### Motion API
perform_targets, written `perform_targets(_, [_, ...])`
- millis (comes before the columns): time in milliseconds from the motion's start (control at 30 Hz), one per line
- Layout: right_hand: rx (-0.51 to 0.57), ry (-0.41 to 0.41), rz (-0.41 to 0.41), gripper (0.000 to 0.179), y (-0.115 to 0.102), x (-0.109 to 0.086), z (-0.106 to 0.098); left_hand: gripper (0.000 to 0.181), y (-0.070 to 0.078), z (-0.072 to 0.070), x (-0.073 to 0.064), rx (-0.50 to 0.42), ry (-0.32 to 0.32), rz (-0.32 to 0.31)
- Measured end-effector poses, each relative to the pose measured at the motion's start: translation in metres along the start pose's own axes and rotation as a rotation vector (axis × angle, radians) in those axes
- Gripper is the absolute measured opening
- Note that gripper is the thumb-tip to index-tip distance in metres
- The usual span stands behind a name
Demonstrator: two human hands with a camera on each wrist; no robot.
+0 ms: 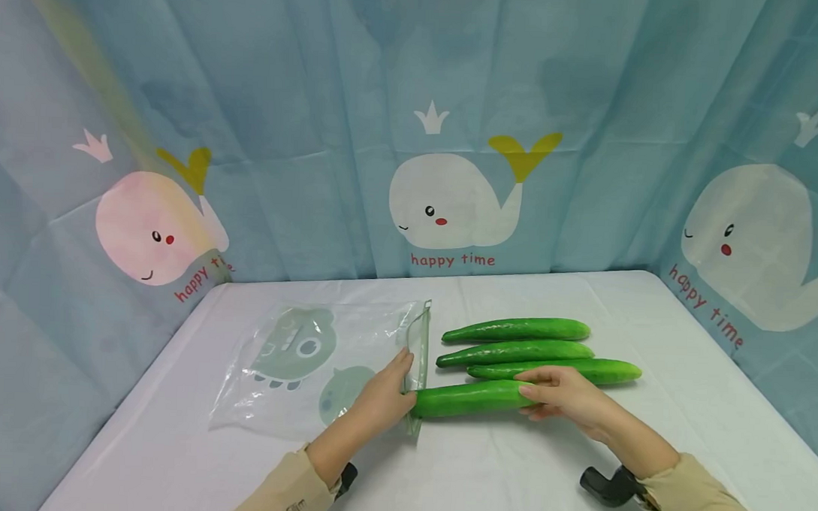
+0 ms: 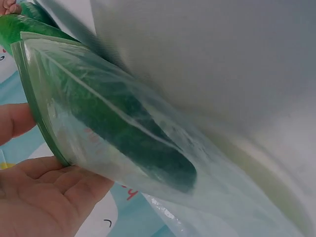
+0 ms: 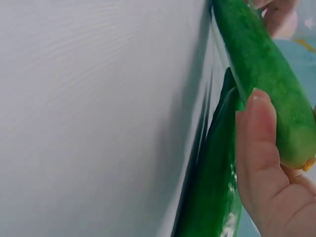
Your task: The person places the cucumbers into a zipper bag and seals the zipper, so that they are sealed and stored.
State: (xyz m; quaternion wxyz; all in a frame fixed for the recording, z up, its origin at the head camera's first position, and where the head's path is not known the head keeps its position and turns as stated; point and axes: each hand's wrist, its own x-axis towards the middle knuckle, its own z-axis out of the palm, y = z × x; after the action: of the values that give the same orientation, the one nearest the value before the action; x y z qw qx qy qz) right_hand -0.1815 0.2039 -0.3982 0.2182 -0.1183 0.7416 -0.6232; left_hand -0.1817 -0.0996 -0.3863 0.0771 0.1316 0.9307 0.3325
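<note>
Right now the right hand [image 1: 566, 395] grips the blunt end of the nearest cucumber [image 1: 468, 399], its fingers [image 3: 259, 143] curled over the top of it, and the tip of that cucumber lies at the mouth of the clear zip bag [image 1: 310, 365], which lies flat on the white worktop [image 1: 510, 469]. The left hand [image 1: 380, 397] holds the bag's open edge, thumb and fingers pinching the upper film near the green zip strip [image 1: 419, 346] so that the mouth gapes; the left wrist view shows the cucumber's end already seen through the plastic. To my mind the step goes best if the left hand keeps the top film lifted clear and the lower one flat on the worktop, while the right slides the cucumber straight along its own length, low and level, so the tip does not snag the zip strip or crumple the film. Three more cucumbers [image 1: 521, 350] lie side by side just behind the held one, close to the right hand, so a steady wrist should avoid knocking them. Behind the worktop hangs a blue whale-print curtain [image 1: 454, 137].
</note>
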Motion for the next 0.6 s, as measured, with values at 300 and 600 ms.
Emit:
perform_targets(300, [0.080, -0.063, 0.034, 0.058, -0.001, 0.010, 0.007, 0.061, 0.001, 0.002, 0.000, 0.000, 0.017, -0.009])
perform_targets(600, [0.142, -0.103, 0.043, 0.058, 0.000, 0.015, 0.009, 0.059, 0.003, 0.002, 0.000, 0.024, 0.034, -0.005])
